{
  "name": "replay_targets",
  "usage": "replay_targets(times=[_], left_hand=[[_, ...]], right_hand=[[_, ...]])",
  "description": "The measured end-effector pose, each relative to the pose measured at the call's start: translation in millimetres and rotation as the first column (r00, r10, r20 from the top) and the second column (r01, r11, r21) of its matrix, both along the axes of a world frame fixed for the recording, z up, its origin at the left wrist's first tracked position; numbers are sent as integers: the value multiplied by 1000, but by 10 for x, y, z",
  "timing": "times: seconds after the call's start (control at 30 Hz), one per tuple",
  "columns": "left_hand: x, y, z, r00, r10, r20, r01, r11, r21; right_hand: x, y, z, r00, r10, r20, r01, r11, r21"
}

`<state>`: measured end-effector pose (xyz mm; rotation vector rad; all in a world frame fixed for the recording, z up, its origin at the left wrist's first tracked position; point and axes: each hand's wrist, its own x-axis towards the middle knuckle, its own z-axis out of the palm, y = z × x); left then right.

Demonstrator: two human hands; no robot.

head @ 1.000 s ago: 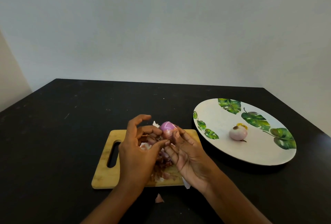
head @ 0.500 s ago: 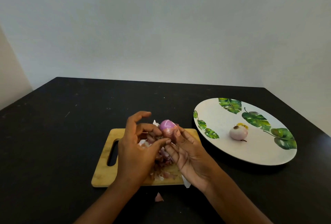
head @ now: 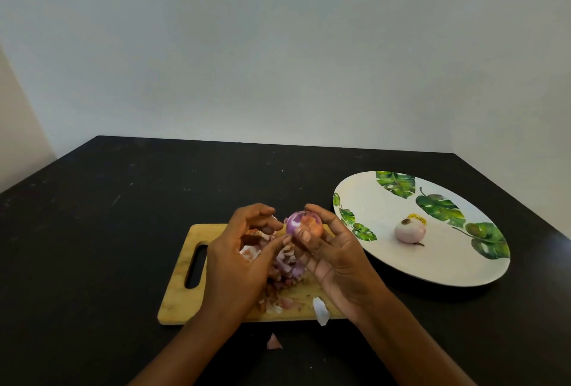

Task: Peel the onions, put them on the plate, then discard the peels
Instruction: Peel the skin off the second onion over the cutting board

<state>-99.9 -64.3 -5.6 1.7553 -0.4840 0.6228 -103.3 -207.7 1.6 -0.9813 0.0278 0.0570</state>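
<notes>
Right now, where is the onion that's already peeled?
The peeled onion sits on the leaf-patterned plate, right of the cutting board and of both hands.

Your right hand (head: 336, 259) grips a purple onion (head: 304, 226) above the board (head: 179, 299), thumb and fingers wrapped round it. Your left hand (head: 238, 265) curls just beside it, fingertips touching its left side. Peels (head: 284, 268) lie heaped on the board; one scrap (head: 320, 311) overhangs its near edge, another (head: 273, 342) lies on the tabletop (head: 108, 231). Toward the right edge, a peeled onion (head: 409, 231) sits on the plate (head: 370, 200).
</notes>
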Motion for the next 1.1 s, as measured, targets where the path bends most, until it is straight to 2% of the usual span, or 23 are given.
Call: replay_targets(times=[0.17, 0.3, 0.43, 0.6, 0.9, 1.0, 1.1], left_hand=[[27, 15, -19, 998, 57, 19, -57, 998, 4], [40, 52, -14, 990, 136, 44, -138, 989, 47], [43, 45, 1, 983, 184, 14, -184, 983, -25], [22, 26, 24, 993, 101, -63, -100, 995, 23], [57, 31, -58, 982, 143, -120, -139, 990, 37], [61, 28, -56, 984, 118, -132, -117, 993, 20], [51, 7, -45, 989, 86, -118, -81, 996, 42]], right_hand=[[-6, 18, -25, 1000, 29, -12, -29, 997, -67], [15, 16, -61, 997, 32, -68, -35, 998, -53], [17, 23, -69, 998, 34, -61, -39, 996, -85], [12, 25, -94, 999, 33, -27, -37, 989, -141], [-1, 31, -100, 1000, 11, 28, -5, 979, -204], [3, 30, -99, 1000, 16, 18, -13, 985, -171], [13, 35, -114, 1000, 4, -16, -7, 980, -200]])
